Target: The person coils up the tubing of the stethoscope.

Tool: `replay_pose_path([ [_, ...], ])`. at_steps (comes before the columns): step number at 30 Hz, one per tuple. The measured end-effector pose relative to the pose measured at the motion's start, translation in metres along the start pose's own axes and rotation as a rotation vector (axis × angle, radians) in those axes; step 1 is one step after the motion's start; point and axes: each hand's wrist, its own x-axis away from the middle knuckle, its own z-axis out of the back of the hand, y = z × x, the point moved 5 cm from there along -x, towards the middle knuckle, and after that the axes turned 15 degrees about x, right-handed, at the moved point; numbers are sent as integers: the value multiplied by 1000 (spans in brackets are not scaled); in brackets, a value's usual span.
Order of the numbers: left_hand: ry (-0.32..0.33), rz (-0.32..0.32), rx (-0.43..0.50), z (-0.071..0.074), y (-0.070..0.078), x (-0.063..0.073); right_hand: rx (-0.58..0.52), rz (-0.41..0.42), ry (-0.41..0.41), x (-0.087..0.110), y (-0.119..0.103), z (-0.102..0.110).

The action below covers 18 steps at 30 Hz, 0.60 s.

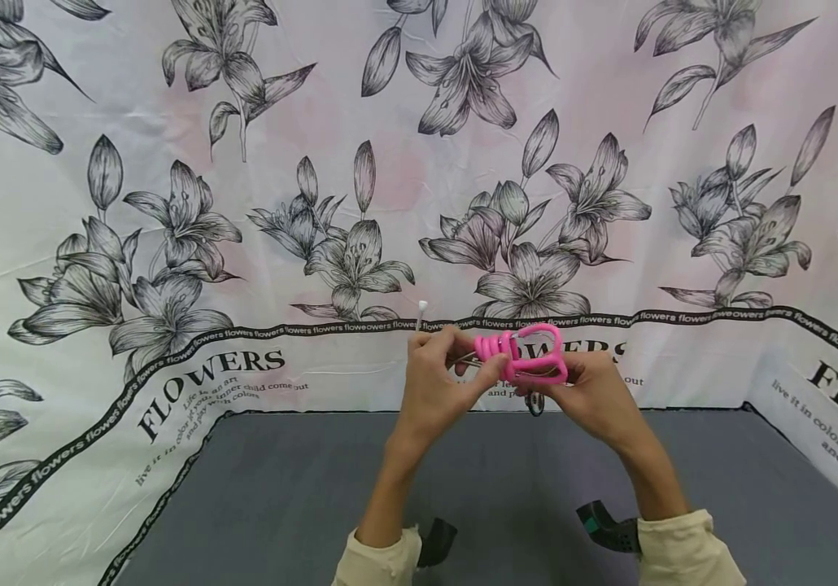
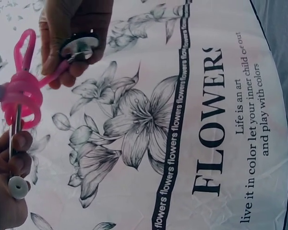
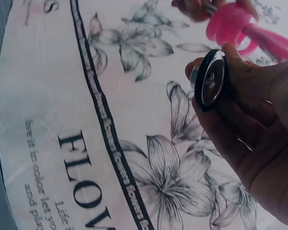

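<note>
A stethoscope with pink tubing (image 1: 556,354) is held up between both hands, its tubing wound into a tight bundle of several coils (image 2: 21,93). My left hand (image 1: 437,382) grips it at the coils and the metal ear tubes (image 2: 12,141). One white ear tip (image 2: 18,187) sticks out past the left fingers. On the other side, my right hand (image 1: 598,399) holds the tubing near the chest piece. The round chest piece (image 3: 214,79), dark-rimmed with a shiny face, lies against the right fingers. A loop of tubing stands out from the bundle toward the right hand.
Below the hands spreads a dark grey table top (image 1: 280,496). Behind it hangs a white and pink cloth (image 1: 404,179) printed with lilies and lettering, which also runs along both sides. Dark wrist devices (image 1: 609,527) sit by the cream sleeves (image 1: 686,549).
</note>
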Motion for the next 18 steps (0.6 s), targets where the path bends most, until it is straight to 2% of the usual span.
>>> replay_pose_path([
  [2, 52, 20, -5, 1, 0, 1, -34, -9, -34, 0, -1, -3],
  [5, 123, 19, -22, -1, 0, 3, -56, -27, -40, -1, -4, -5],
  [10, 198, -36, -81, -3, 1, 3, -64, -95, -36, -2, -7, -4],
  [14, 237, -82, -177, 0, 6, 2, -114, -216, -49, -3, -8, -7],
  [18, 276, -133, -302, 3, 8, 3, -201, -396, -70, -2, -6, -14],
])
